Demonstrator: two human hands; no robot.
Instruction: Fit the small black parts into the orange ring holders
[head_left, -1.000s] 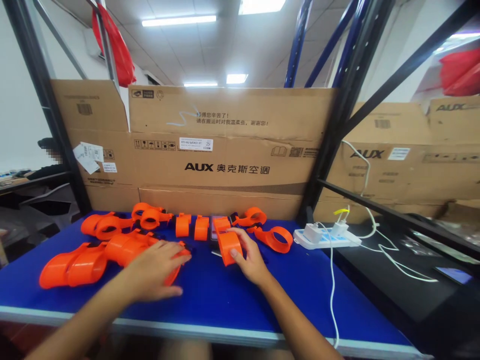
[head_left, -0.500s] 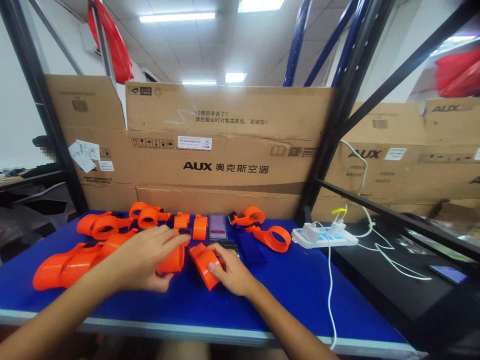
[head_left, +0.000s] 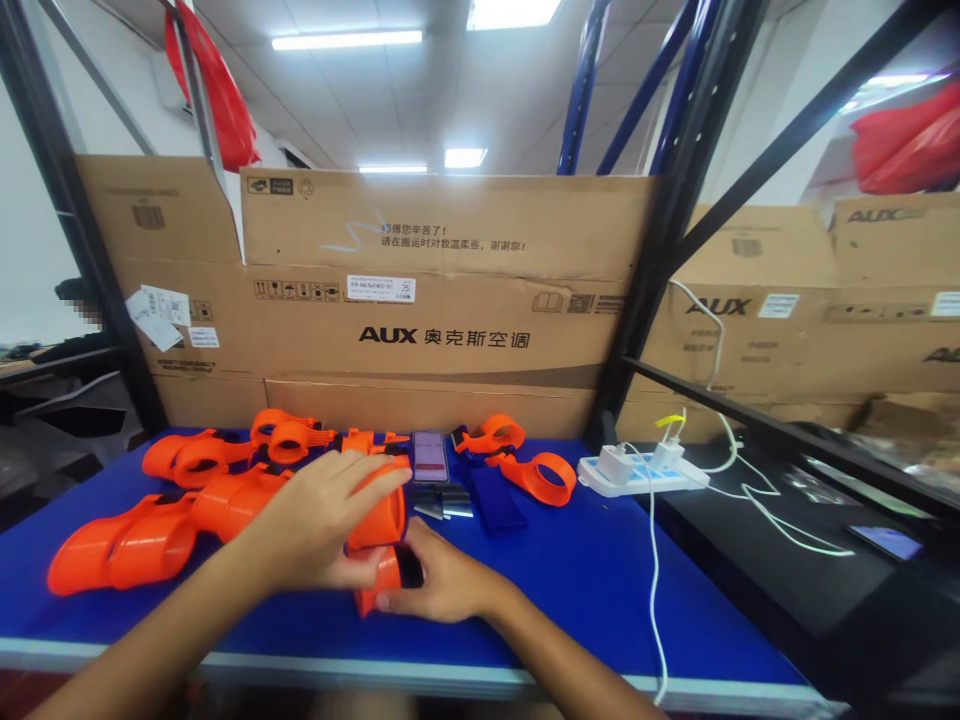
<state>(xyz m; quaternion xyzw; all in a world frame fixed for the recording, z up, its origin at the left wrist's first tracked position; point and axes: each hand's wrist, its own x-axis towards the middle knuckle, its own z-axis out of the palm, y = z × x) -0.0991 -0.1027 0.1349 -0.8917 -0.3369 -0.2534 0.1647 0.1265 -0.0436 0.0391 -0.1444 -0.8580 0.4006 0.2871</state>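
Both my hands meet near the front middle of the blue table (head_left: 570, 590). My left hand (head_left: 319, 525) is curled over an orange plastic band piece (head_left: 381, 515), fingers on its top and thumb underneath. Just below it, my right hand (head_left: 442, 580) grips a second orange piece (head_left: 377, 588) with a black part at its end, pressed close under the first. Several more orange ring and cuff parts (head_left: 142, 535) lie to the left and along the back of the table.
A phone (head_left: 429, 455) with a lit screen lies behind my hands, beside a dark blue strap (head_left: 491, 497) and an orange ring (head_left: 544, 477). A white power strip (head_left: 641, 470) with chargers and trailing cables sits at the right. Cardboard boxes (head_left: 442, 300) wall off the back.
My right hand pulled its orange piece from the back middle toward the front edge. My left hand lifted another orange piece and brought it over the first, so the two now touch.
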